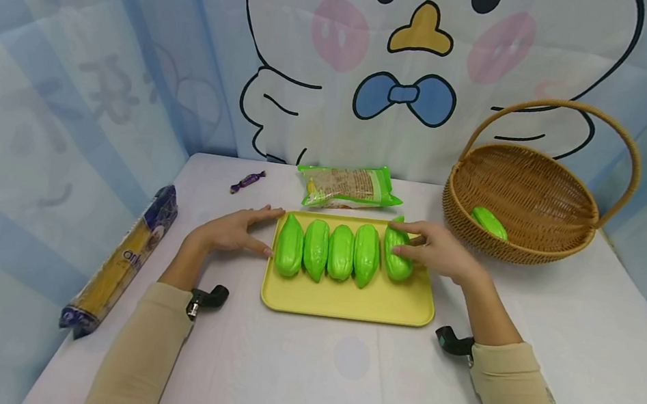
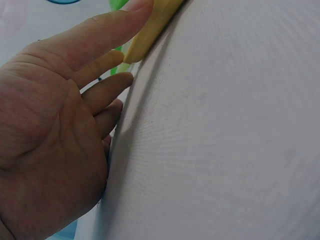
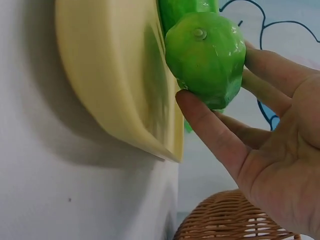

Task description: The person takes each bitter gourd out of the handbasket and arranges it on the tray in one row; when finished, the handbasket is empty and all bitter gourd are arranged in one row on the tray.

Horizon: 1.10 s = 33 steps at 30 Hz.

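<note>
Several glossy green toy vegetables, ridged and cucumber-like, are set side by side on a yellow tray [image 1: 346, 307]; the leftmost is a green vegetable [image 1: 290, 247]. At the tray's right end, my right hand [image 1: 439, 249] pinches the rightmost green vegetable [image 1: 396, 248] between thumb and fingers. The right wrist view shows this green vegetable [image 3: 207, 57] slightly above the tray surface, its blunt end facing the camera. My left hand [image 1: 236, 228] rests at the tray's left edge, thumb and fingers spread. In the left wrist view, the left thumb [image 2: 110, 32] touches the yellow rim.
A wicker basket [image 1: 526, 196] with a tall handle stands back right, one green vegetable [image 1: 490, 222] inside. Behind the tray lies a green-and-clear food packet [image 1: 347, 188], with a purple wrapped candy [image 1: 248, 181] to its left. A long yellow-and-blue package [image 1: 123, 260] lies along the left edge.
</note>
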Each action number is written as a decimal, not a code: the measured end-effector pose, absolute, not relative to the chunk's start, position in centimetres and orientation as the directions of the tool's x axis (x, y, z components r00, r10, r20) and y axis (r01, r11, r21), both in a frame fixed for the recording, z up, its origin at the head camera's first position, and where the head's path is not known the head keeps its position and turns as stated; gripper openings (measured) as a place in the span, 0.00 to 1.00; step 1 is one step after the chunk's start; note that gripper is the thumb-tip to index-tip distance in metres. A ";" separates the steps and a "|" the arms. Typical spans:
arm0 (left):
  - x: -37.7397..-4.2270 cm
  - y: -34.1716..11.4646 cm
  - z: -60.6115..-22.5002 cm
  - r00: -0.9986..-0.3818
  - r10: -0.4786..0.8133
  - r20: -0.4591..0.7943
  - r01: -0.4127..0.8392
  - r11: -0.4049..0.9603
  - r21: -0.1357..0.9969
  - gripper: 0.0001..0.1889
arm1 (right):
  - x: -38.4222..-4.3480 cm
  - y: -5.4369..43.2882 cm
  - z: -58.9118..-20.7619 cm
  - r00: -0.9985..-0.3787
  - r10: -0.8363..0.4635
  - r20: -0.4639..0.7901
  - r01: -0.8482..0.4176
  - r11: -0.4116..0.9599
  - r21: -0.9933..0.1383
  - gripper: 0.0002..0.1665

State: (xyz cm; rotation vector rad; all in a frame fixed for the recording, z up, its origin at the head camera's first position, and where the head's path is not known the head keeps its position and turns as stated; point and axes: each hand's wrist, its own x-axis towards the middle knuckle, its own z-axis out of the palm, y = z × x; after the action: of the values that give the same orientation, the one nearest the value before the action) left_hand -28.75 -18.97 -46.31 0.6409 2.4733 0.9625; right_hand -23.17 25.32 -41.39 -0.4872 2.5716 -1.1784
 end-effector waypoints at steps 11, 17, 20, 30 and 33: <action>-28.8 -19.1 -46.5 -0.807 0.556 -0.198 0.276 0.652 0.707 0.54 | -23.1 24.8 -41.8 -0.913 -0.383 -0.140 -0.159 0.650 -0.743 0.35; -28.8 -19.1 -46.4 -0.804 0.560 -0.199 0.272 0.644 0.715 0.54 | -23.2 24.9 -41.8 -0.909 -0.382 -0.170 -0.140 0.662 -0.737 0.35; -28.7 -19.1 -46.4 -0.805 0.559 -0.198 0.271 0.644 0.715 0.54 | -23.2 25.0 -41.7 -0.902 -0.391 -0.182 -0.132 0.652 -0.746 0.35; -28.8 -19.0 -46.3 -0.809 0.553 -0.201 0.264 0.646 0.716 0.54 | -23.0 24.7 -41.3 -0.900 -0.392 -0.192 -0.121 0.646 -0.753 0.35; -28.7 -19.0 -46.3 -0.809 0.552 -0.202 0.264 0.648 0.714 0.54 | -23.0 24.8 -41.4 -0.899 -0.394 -0.191 -0.125 0.649 -0.751 0.35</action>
State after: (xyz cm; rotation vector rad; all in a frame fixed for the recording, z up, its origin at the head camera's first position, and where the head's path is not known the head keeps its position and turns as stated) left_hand -28.73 -18.97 -46.28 0.6431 2.4644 0.9765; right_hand -22.99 24.76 -41.38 -0.4135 2.5314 -1.1156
